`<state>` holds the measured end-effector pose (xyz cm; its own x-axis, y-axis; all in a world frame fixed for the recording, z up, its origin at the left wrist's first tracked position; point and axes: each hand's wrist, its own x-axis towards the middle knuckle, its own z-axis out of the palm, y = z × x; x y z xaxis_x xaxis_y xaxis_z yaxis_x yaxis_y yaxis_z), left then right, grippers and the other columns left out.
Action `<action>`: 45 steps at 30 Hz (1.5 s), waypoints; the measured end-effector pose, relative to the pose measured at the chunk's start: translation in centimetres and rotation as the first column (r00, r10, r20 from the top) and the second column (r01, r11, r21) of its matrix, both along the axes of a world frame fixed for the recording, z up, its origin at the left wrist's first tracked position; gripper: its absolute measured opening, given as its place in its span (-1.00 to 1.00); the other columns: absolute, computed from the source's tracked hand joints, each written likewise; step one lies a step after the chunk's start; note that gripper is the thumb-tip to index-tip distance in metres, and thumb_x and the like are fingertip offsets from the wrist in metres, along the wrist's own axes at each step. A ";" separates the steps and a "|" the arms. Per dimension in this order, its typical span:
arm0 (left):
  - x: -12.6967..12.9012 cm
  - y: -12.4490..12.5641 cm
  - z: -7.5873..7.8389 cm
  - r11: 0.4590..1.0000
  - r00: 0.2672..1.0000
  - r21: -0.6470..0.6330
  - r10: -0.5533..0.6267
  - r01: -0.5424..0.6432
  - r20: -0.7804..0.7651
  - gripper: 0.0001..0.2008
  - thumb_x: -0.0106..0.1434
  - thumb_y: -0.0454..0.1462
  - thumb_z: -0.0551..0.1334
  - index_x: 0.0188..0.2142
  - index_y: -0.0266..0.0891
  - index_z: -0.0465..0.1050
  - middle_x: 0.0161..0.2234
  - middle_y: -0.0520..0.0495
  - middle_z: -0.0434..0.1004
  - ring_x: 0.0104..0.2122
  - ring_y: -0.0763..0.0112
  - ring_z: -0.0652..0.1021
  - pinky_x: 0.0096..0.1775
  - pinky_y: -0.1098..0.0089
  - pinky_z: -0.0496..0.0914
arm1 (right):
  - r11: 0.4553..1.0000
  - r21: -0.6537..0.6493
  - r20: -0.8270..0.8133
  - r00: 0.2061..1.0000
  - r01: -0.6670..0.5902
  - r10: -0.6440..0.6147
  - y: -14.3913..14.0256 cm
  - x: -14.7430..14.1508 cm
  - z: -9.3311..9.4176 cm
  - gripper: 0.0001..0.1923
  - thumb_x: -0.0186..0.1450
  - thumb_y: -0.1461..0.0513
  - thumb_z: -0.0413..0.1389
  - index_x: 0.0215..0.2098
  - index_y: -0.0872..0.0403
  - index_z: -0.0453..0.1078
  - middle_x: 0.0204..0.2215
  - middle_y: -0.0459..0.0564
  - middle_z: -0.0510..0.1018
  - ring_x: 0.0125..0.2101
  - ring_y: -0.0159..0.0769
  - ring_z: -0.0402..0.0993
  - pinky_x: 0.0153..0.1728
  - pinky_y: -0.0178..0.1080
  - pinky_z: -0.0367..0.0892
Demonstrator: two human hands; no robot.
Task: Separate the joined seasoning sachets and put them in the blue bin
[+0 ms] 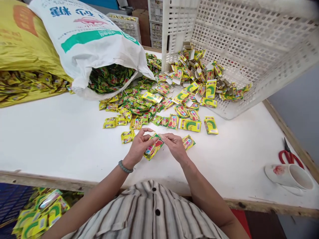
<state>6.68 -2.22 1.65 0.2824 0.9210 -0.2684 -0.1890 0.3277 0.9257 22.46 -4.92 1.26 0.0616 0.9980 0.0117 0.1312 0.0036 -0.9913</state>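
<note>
Between my hands is a small green and yellow candy box (152, 150) with a watermelon picture, tilted above the white table. My left hand (141, 146) grips it along its left side, thumb across the front. At the box's upper right corner, my right hand (174, 144) pinches with thumb and fingertips; whether it holds a flap is too small to tell. A similar box (188, 142) lies just beyond my right hand. Yellow candy packets (127, 136) lie near my left hand, and yellow boxes (190, 125) lie farther out.
A white sack (99, 43) spills green packets (139, 106) onto the table (62, 139). Beside it lies a yellow sack (30, 43). A tipped white crate (234, 49) holds open boxes at right. Scissors (289, 156) and a mug (286, 176) sit near the right edge.
</note>
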 end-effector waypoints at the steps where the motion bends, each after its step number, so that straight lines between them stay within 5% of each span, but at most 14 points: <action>1: 0.0 -0.1 0.0 1.000 1.000 -0.004 -0.004 0.004 -0.002 -0.49 -0.04 -0.18 0.47 -0.17 -0.17 0.26 -0.65 0.23 0.40 -0.68 0.57 0.39 -0.60 0.58 0.26 | 1.000 -0.003 0.016 1.000 0.001 -0.001 0.0 -0.1 0.1 -0.80 0.22 0.11 0.16 -0.32 0.00 0.59 -0.33 -0.04 0.62 -0.25 -0.23 0.48 -0.21 -0.20 0.34; 5: 0.0 -0.2 0.2 1.000 1.000 -0.020 -0.012 0.011 -0.019 -0.50 -0.06 -0.18 0.48 -0.19 -0.20 0.31 -0.62 0.19 0.45 -0.66 0.54 0.43 -0.57 0.55 0.30 | 1.000 -0.002 0.076 0.997 0.020 -0.019 0.0 -0.1 0.1 -0.84 0.18 0.15 0.18 -0.34 0.03 0.57 -0.39 -0.06 0.62 -0.33 -0.28 0.47 -0.25 -0.23 0.32; 13: -0.3 0.0 0.6 0.993 0.992 0.001 -0.115 0.116 -0.053 -0.51 -0.05 -0.16 0.48 -0.16 -0.22 0.37 -0.50 0.03 0.59 -0.55 0.40 0.56 -0.51 0.48 0.38 | 0.985 -0.153 -0.289 0.957 -0.079 0.032 0.5 1.6 -0.3 -0.76 0.06 0.09 0.29 -0.38 0.07 0.59 -0.46 -0.06 0.63 -0.42 -0.28 0.51 -0.29 -0.22 0.37; 17: -0.7 0.2 0.4 0.989 0.989 0.054 -0.131 0.135 -0.074 -0.57 0.01 -0.16 0.45 -0.16 -0.23 0.41 -0.53 0.05 0.58 -0.58 0.48 0.51 -0.54 0.53 0.32 | 0.981 -0.119 -0.212 0.969 -0.154 0.126 0.3 2.2 0.2 -0.80 0.10 0.12 0.26 -0.34 0.03 0.62 -0.41 -0.05 0.65 -0.34 -0.24 0.53 -0.22 -0.18 0.36; 21: -0.7 0.0 0.3 0.994 0.993 0.064 -0.078 0.083 -0.086 -0.58 0.02 -0.11 0.44 -0.19 -0.27 0.42 -0.51 -0.01 0.60 -0.53 0.42 0.55 -0.49 0.48 0.37 | 0.987 -0.056 -0.039 0.988 -0.148 0.146 -0.1 2.2 0.8 -0.78 0.16 0.15 0.19 -0.27 -0.02 0.62 -0.29 -0.02 0.65 -0.23 -0.17 0.51 -0.13 -0.12 0.34; 28: 0.3 -0.4 1.4 0.995 0.995 0.037 0.086 -0.088 0.041 -0.51 -0.02 -0.10 0.46 -0.16 -0.23 0.38 -0.55 0.07 0.56 -0.59 0.47 0.50 -0.52 0.50 0.35 | 0.998 -0.047 -0.318 0.948 -0.047 0.030 -0.7 -0.7 0.3 -0.63 0.22 0.11 0.14 -0.02 0.00 0.53 -0.22 -0.04 0.64 -0.14 -0.14 0.51 -0.01 -0.06 0.36; 33: 0.5 -0.6 1.8 0.992 0.991 0.037 0.114 -0.117 0.072 -0.52 -0.01 -0.12 0.45 -0.15 -0.22 0.36 -0.60 0.14 0.47 -0.65 0.54 0.41 -0.57 0.53 0.28 | 0.987 0.122 -0.045 0.994 0.106 -0.101 -1.3 -1.9 -0.1 -0.63 0.22 0.14 0.19 0.00 -0.06 0.50 -0.14 -0.02 0.59 -0.15 -0.23 0.46 -0.04 -0.16 0.36; 39: 0.8 -1.0 2.1 0.993 0.994 0.049 0.107 -0.108 0.016 -0.49 -0.02 -0.07 0.44 -0.13 -0.20 0.36 -0.59 0.13 0.45 -0.63 0.51 0.42 -0.54 0.50 0.29 | 0.972 0.235 0.067 0.997 0.022 -0.039 -1.0 -1.7 0.1 -0.69 0.27 0.15 0.15 -0.02 -0.07 0.51 -0.16 -0.01 0.60 -0.11 -0.24 0.46 -0.02 -0.16 0.35; 43: -2.9 -0.3 3.9 0.978 0.943 0.207 0.066 0.003 -0.326 -0.47 -0.03 0.00 0.41 -0.13 -0.21 0.44 -0.57 0.06 0.50 -0.57 0.42 0.45 -0.51 0.46 0.28 | 0.968 0.252 0.401 0.910 0.004 -0.108 -0.4 1.1 0.7 -0.74 0.31 0.09 0.11 -0.16 0.01 0.55 -0.17 0.09 0.61 -0.07 -0.13 0.43 0.03 -0.05 0.26; 45: -7.4 -0.3 5.2 0.951 0.773 0.310 0.200 -0.005 -0.602 -0.53 0.01 0.01 0.37 -0.15 -0.20 0.49 -0.54 0.04 0.53 -0.54 0.40 0.45 -0.51 0.48 0.25 | 0.968 0.183 0.620 0.743 0.174 -0.250 -0.4 3.4 0.8 -0.62 0.26 0.01 0.15 -0.09 0.08 0.52 -0.11 0.22 0.56 -0.01 0.03 0.35 0.02 0.05 0.21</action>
